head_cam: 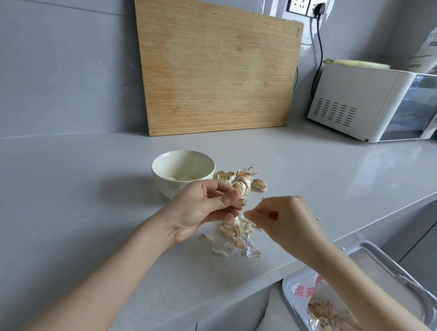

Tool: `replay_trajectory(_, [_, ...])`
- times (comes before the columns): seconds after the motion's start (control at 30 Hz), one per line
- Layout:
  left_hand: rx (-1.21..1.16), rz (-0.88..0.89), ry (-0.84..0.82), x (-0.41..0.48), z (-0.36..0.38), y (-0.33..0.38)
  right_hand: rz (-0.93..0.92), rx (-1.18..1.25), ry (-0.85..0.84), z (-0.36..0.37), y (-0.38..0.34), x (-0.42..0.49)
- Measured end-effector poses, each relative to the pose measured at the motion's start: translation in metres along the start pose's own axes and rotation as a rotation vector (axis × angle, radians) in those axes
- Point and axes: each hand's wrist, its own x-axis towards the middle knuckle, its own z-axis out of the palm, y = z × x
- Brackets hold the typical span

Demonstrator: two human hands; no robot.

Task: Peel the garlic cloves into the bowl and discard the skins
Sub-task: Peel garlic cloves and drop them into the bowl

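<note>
You are standing in a home kitchen: a pale grey countertop (85, 183) runs along a grey tiled wall (53, 55), where a bamboo cutting board (217, 69) leans upright. To your right sits a small white oven (355, 101), a pale green vegetable (357, 63) on its top and a black cord (319, 51) rising to a wall socket (300, 4). A white bowl (182, 161) and loose garlic cloves (242, 181) rest on the counter; a lined waste bin (285, 290) below its edge holds papery skins (336, 320).

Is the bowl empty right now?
No, a few peeled cloves lie pale at the bottom of the bowl.
</note>
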Motion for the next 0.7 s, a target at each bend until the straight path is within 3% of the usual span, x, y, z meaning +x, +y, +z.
replay_trajectory(0.2, [0.092,0.047,0.074,0.0024,0.0013,-0.0053,-0.207,0.088,0.129,0.0024,-0.0043,-0.0025])
replay_trajectory(0.7, [0.310,0.140,0.041,-0.0006,0.0038,-0.0071,-0.428,-0.105,0.113,0.0020,-0.0036,0.0016])
